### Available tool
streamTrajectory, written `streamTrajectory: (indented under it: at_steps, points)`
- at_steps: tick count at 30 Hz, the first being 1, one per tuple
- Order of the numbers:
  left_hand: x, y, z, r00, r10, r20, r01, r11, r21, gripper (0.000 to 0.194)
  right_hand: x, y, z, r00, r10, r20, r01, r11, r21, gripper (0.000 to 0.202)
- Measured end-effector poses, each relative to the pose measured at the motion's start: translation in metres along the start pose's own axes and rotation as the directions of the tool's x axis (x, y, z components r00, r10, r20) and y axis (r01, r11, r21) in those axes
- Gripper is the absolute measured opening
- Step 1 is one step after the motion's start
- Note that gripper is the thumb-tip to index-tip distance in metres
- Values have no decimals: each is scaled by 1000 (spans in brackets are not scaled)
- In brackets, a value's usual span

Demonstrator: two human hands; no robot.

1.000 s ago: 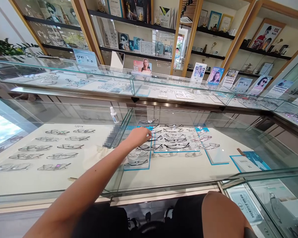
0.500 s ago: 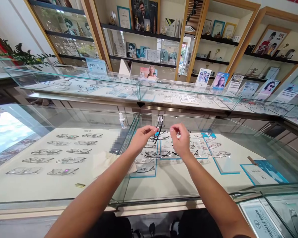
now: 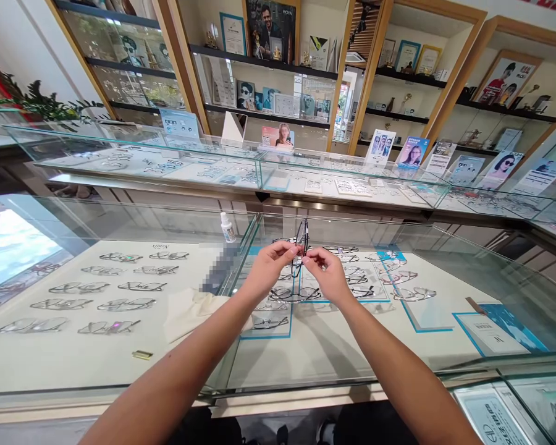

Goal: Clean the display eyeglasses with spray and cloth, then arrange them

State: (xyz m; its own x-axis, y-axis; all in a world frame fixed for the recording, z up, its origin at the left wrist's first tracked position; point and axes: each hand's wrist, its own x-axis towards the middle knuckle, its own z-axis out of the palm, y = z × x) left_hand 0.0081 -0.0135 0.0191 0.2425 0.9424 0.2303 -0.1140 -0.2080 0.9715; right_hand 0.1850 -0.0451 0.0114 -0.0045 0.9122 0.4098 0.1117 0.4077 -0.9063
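A pair of dark-framed eyeglasses (image 3: pixel 302 232) is held up on edge above the glass display case (image 3: pixel 333 364). My left hand (image 3: pixel 273 264) pinches the frame near its middle between thumb and fingertips. From the other side, the thumb and fingers of my right hand (image 3: pixel 325 271) close on the same frame. One lens rim points upward; the lower part hangs between my hands. Beneath them, inside the case, lie rows of eyeglasses (image 3: pixel 296 293), partly hidden by my hands.
A white bottle (image 3: pixel 227 227) stands on the glass at the left of my hands. A crumpled cream cloth (image 3: pixel 189 312) lies near my left forearm. A small gold clip (image 3: pixel 141 355) sits further left. Behind runs another glass showcase (image 3: pixel 352 170) with upright cards.
My right hand has moved left and taken hold of the eyeglasses. The frame has turned, so that a lens rim now stands upright above my fingers.
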Motion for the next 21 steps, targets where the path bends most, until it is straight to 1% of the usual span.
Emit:
streamTrajectory:
  at_steps: [4,8,10,13,15,18,19,21]
  points:
    - [1,-2,-1,998,54,-16,-53,997,47,48,1,0,-3,1000,4,-17,-4,1000,-30,31]
    - [6,-5,-7,994,107,-36,-104,991,87,43,4,0,-10,999,1,-41,-3,999,-51,27]
    - [8,-7,-11,991,125,-44,-118,985,122,43,7,-1,-15,995,-40,-89,32,996,-86,24]
    - [12,-9,-16,989,140,-43,-131,976,172,44,12,-3,-26,974,-157,-165,123,972,-198,19]
    - [13,-9,-19,991,133,-33,-125,973,192,46,15,-4,-34,962,-188,-199,139,962,-235,17]
    - [16,-9,-25,991,134,-6,-130,966,225,48,19,-4,-48,958,-198,-209,140,954,-263,18]
    - [17,-9,-27,989,147,3,-143,957,253,47,19,-4,-52,954,-222,-203,153,939,-310,19]
    - [19,-8,-32,985,172,26,-171,928,331,43,21,-4,-60,941,-290,-176,188,878,-440,19]
